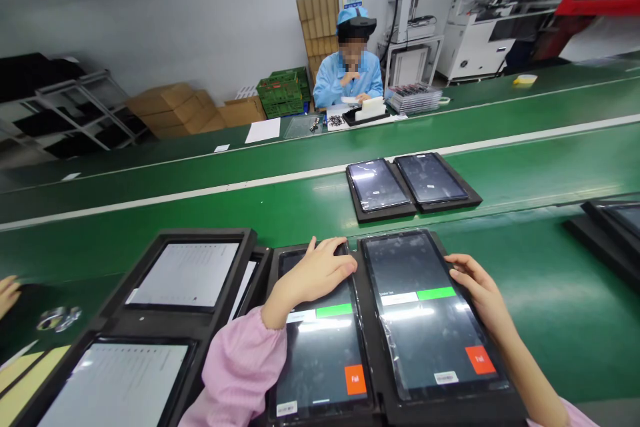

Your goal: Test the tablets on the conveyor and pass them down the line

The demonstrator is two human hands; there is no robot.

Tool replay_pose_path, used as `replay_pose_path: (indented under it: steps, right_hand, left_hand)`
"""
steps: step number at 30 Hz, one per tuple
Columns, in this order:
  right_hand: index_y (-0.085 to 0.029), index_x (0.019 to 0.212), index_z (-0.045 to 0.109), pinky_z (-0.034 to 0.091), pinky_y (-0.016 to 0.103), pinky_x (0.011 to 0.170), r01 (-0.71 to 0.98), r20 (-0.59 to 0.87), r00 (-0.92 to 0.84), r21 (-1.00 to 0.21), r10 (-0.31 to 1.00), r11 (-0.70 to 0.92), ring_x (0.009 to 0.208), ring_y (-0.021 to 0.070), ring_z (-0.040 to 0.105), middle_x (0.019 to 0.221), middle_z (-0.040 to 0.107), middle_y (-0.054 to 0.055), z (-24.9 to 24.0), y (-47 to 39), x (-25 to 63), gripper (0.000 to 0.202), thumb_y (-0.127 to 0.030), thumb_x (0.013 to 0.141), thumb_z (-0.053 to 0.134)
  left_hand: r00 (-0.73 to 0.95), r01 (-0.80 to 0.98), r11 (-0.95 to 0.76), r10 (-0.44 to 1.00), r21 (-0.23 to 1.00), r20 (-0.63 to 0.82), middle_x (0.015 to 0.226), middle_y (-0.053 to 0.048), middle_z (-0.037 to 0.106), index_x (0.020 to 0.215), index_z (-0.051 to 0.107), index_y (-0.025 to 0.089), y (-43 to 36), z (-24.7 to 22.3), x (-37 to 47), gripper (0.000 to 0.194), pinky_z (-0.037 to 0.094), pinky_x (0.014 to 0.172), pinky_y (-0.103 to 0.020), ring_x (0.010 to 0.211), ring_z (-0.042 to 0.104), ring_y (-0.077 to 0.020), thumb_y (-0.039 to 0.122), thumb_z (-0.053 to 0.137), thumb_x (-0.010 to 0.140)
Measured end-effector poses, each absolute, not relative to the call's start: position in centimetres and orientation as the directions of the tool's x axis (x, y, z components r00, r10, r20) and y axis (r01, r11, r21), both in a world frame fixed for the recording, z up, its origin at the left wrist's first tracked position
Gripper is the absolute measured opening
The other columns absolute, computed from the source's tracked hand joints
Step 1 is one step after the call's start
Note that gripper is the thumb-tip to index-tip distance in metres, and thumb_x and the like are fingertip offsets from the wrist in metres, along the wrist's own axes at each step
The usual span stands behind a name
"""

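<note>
ok so from my end, my left hand (315, 275) is lying across the upper part of the left tablet (317, 357), fingers loosely spread, tips near its right edge; my right hand (477, 287) is at the right edge of the right tablet (425, 340), fingers bent and a bit apart, tips by the upper side; can't tell whether it's actually pinching anything.

Both tablets lie side by side in black foam (367, 330) right in front of me; each screen is mostly dark, with a white bar and a green bar, plus an orange-red "Fail" box low on the right.

Off to the left there's a black tray (159, 325) with two pale-screened tablets (185, 273); another tray (265, 259) pokes out beside it; a far tray (387, 215) with two dark tablets (430, 178) sits on the green belt (295, 200); someone else's hand (7, 295) is at the left edge; a co-worker (349, 83) in blue sits across the belt.
</note>
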State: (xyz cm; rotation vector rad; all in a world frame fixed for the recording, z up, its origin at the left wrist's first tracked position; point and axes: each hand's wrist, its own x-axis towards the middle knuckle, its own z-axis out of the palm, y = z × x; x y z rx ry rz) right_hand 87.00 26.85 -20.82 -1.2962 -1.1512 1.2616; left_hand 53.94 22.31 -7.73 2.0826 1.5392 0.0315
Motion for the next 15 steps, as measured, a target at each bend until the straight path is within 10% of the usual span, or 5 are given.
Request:
replay_pose_path:
  steps: [15]
  right_hand:
    - [-0.026, 0.118, 0.067, 0.047, 0.031, 0.089, 0.100, -0.034, -0.067, -0.995, 0.997, -0.027, 0.106, 0.0250, 0.058, 0.119, 0.065, 0.004, -21.9, 26.9, 87.4, 0.047, -0.055, 0.081, 0.064]
  left_hand:
    - [0.382, 0.876, -0.237, 0.873, 0.420, -0.304, 0.152, -0.010, 0.052, 0.112, 0.064, 0.024, 22.7, -7.9, 53.4, 0.049, 0.022, 0.125, -0.059, 0.154, 0.027, -0.0245, 0.037, 0.017, 0.109]
